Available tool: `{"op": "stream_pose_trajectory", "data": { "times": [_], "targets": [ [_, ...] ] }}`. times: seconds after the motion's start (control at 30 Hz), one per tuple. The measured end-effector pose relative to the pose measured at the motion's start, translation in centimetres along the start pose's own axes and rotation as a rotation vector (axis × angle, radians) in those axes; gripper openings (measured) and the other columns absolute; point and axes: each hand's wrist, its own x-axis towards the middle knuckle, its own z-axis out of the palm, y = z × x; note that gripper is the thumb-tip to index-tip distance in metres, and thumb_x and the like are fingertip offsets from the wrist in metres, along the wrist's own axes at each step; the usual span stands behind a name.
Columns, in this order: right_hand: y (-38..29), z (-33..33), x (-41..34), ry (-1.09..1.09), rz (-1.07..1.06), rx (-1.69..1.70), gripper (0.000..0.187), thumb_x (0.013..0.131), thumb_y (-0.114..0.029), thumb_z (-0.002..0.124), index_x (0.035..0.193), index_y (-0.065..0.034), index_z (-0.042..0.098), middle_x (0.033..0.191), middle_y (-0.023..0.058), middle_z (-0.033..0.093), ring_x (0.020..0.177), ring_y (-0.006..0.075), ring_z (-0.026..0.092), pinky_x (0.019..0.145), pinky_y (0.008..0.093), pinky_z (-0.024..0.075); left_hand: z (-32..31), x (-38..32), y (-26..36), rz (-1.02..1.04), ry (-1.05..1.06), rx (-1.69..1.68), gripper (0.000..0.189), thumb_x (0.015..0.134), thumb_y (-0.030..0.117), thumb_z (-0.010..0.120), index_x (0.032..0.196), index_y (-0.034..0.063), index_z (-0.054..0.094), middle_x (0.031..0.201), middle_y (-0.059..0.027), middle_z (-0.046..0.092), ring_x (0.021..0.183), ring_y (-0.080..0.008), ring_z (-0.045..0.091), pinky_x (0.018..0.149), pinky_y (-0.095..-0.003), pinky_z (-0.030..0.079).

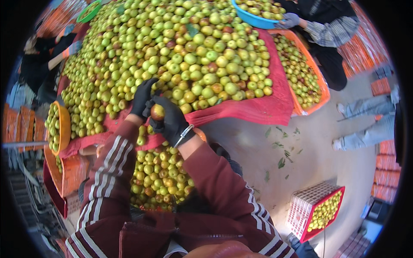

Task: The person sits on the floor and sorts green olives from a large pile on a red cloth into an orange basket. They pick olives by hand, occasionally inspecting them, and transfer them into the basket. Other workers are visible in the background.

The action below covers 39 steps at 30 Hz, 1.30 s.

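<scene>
A large heap of green and reddish-brown jujubes [180, 58] lies on a red cloth [251, 111] before me. My right hand [171, 119], in a black glove with a metal bracelet at the wrist, holds one brown-green jujube [157, 112]. Close beside it, my left hand [142, 96], also black-gloved, reaches to the near edge of the heap. Its fingertips are partly hidden, and I cannot tell whether they hold a fruit. Below my forearms, more jujubes [158, 174] fill a container at my lap.
An orange crate of jujubes [317, 80] stands right of the heap, near a gloved person's blue basin [255, 21]. Another person's gloved hand [72, 49] works at left, beyond an orange basin [64, 129]. A red-and-white crate [314, 209] and scattered leaves [284, 158] are on the floor.
</scene>
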Motion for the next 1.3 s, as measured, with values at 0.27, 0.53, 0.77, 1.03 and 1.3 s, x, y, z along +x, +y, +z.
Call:
{"op": "stream_pose_trajectory", "data": {
  "times": [0.27, 0.53, 0.77, 1.03, 1.3],
  "targets": [
    [2.8, -0.9, 0.7, -0.061, -0.075, -0.275, 0.023, 0.084, -0.021, 0.043, 0.084, -0.0025, 0.056, 0.075, 0.0081, 0.06, 0.066, 0.0165, 0.059, 0.055, 0.0268, 0.0474, 3.7, 3.3, 1.5, -0.176, -0.128, 0.57, 0.048, 0.075, 0.026, 0.065, 0.119, 0.0135, 0.05, 0.106, -0.0156, 0.058, 0.094, -0.0342, 0.057, 0.078, -0.0427, 0.047],
    [0.9, -0.8, 1.5, 0.049, 0.012, -0.062, 0.017, 0.077, -0.009, 0.043, 0.091, -0.0058, 0.052, 0.078, 0.0081, 0.06, 0.061, 0.0204, 0.06, 0.05, 0.0314, 0.051, 1.0, 4.4, 1.5, -0.316, -0.224, 0.41, 0.04, 0.075, 0.027, 0.065, 0.11, 0.0124, 0.052, 0.099, -0.0143, 0.06, 0.089, -0.0344, 0.058, 0.073, -0.0424, 0.048],
    [0.3, -0.6, 1.6, 0.172, -0.154, -0.043, 0.014, 0.079, 0.0, 0.043, 0.086, -0.0026, 0.055, 0.071, 0.0082, 0.059, 0.063, 0.0181, 0.059, 0.057, 0.0321, 0.0538, 3.5, 5.9, 2.8, 0.32, -0.201, 0.525, 0.044, 0.067, 0.007, 0.06, 0.111, 0.0133, 0.057, 0.113, -0.0081, 0.055, 0.093, -0.0321, 0.053, 0.078, -0.0399, 0.047],
    [-0.6, -0.2, 0.9, 0.154, -0.19, 0.081, 0.016, 0.075, 0.001, 0.042, 0.086, -0.003, 0.054, 0.073, 0.0087, 0.059, 0.063, 0.0189, 0.059, 0.055, 0.0317, 0.0527, 2.3, 7.9, 1.5, -0.117, -0.292, 0.519, 0.013, 0.074, 0.017, 0.059, 0.085, 0.0127, 0.064, 0.085, -0.0122, 0.062, 0.082, -0.0318, 0.06, 0.068, -0.0412, 0.05],
    [-2.3, 0.3, 0.4, 0.243, -0.607, 0.069, 0.014, 0.076, -0.002, 0.043, 0.086, -0.0038, 0.054, 0.073, 0.0084, 0.059, 0.057, 0.0203, 0.058, 0.054, 0.0311, 0.0503, 8.1, 10.6, 7.2, 0.228, -0.45, 0.33, 0.019, 0.08, 0.02, 0.053, 0.091, 0.0135, 0.067, 0.087, -0.0119, 0.066, 0.081, -0.0304, 0.064, 0.071, -0.0393, 0.051]
  ]
}}
